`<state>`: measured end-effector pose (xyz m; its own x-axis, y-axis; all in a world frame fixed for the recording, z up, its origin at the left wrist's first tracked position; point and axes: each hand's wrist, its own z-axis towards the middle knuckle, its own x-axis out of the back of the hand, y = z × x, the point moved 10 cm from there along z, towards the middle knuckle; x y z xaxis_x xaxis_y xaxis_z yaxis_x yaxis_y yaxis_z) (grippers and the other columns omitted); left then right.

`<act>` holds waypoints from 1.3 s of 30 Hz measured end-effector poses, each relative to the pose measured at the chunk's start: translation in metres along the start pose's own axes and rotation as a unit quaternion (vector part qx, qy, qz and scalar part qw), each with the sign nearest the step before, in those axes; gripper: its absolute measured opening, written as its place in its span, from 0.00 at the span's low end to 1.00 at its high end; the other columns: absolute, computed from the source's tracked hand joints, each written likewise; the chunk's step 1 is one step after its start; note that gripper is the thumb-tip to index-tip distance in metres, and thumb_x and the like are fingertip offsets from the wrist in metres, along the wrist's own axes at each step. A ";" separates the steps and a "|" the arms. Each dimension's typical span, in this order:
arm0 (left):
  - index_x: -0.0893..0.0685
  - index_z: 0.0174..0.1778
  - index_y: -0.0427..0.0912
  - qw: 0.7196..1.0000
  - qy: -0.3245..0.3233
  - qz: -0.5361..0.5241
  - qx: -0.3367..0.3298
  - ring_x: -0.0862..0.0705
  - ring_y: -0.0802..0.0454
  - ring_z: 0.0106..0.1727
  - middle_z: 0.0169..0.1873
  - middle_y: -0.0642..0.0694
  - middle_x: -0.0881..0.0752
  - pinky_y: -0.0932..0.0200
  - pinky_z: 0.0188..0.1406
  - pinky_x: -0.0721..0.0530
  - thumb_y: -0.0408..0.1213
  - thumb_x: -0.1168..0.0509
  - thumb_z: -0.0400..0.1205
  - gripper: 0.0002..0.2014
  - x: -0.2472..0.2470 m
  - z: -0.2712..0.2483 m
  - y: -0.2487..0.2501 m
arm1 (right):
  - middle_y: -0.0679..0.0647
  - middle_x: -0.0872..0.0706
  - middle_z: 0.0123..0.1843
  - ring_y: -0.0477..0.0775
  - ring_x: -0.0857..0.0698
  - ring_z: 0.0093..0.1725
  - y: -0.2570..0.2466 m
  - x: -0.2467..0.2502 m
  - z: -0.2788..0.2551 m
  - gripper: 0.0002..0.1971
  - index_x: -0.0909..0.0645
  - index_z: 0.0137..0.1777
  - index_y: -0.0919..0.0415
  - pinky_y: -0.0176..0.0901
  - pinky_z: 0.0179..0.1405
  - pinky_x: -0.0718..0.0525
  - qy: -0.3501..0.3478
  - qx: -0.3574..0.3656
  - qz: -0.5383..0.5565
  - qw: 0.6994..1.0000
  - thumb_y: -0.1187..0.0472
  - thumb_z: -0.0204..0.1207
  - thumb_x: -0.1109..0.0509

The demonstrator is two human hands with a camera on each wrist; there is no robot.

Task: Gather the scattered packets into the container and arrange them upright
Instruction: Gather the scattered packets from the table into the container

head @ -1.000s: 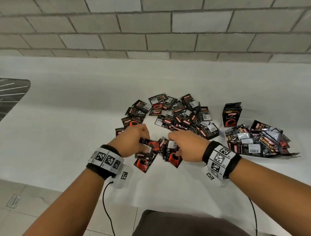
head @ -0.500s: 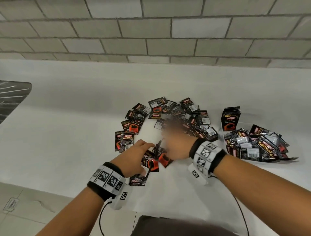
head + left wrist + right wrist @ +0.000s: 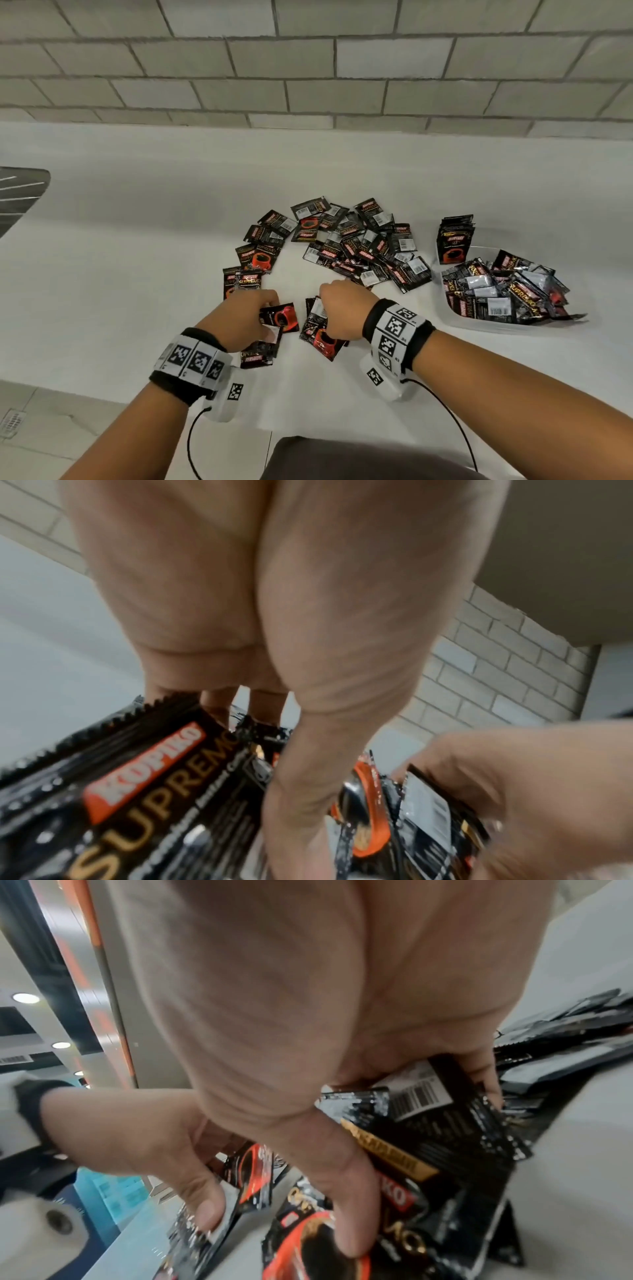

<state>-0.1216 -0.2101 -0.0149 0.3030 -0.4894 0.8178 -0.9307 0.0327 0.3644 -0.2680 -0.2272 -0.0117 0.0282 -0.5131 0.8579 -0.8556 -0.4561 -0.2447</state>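
Note:
Black and red coffee packets [image 3: 359,246] lie scattered on the white counter [image 3: 137,257]. My left hand [image 3: 250,317] grips a small bunch of packets [image 3: 274,325] near the front; the left wrist view shows a packet [image 3: 137,777] under its thumb. My right hand [image 3: 342,313] holds another bunch of packets [image 3: 323,339], thumb pressed on their fronts [image 3: 394,1177] in the right wrist view. A clear container [image 3: 486,323] at the right holds a loose heap of packets [image 3: 507,287], with a few packets standing upright [image 3: 454,240] at its back left corner.
A brick wall [image 3: 308,68] runs behind the counter. A dark metal surface [image 3: 17,195] shows at the far left edge. The counter's front edge [image 3: 102,390] lies just below my wrists, with floor tiles beneath.
Both hands have drawn back toward me from the pile, each with a bunch of packets. The right hand, blurred mid-motion half a second ago, is now still beside the left.

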 end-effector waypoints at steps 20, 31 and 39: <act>0.27 0.69 0.34 0.953 0.152 -0.162 -0.205 0.26 0.47 0.53 0.60 0.39 0.26 0.65 0.46 0.34 0.44 0.39 0.91 0.19 0.030 0.078 0.309 | 0.43 0.11 0.54 0.43 0.12 0.53 0.259 0.079 -0.233 0.15 0.23 0.64 0.47 0.32 0.49 0.18 0.302 -0.170 0.321 0.882 0.61 0.81 0.27; 0.34 0.82 0.43 0.953 0.037 0.138 -0.268 0.33 0.41 0.74 0.73 0.43 0.33 0.38 0.73 0.30 0.60 0.44 0.88 0.31 -0.073 0.077 0.342 | 0.54 0.23 0.62 0.57 0.25 0.60 0.293 0.025 -0.218 0.28 0.27 0.72 0.54 0.52 0.60 0.22 0.174 -0.201 0.147 0.953 0.68 0.71 0.31; 0.61 0.90 0.43 0.963 0.031 0.067 -0.258 0.58 0.43 0.90 0.90 0.44 0.58 0.40 0.88 0.54 0.73 0.35 0.76 0.60 -0.068 0.083 0.334 | 0.47 0.37 0.81 0.53 0.37 0.78 0.290 0.039 -0.220 0.43 0.38 0.83 0.46 0.54 0.80 0.34 0.230 -0.167 0.189 0.940 0.56 0.70 0.22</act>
<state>-0.4705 -0.2383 0.0137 0.2134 -0.3972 0.8926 -0.7411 0.5295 0.4128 -0.6288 -0.2195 0.0503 -0.4721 -0.1890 0.8610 -0.8757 -0.0116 -0.4827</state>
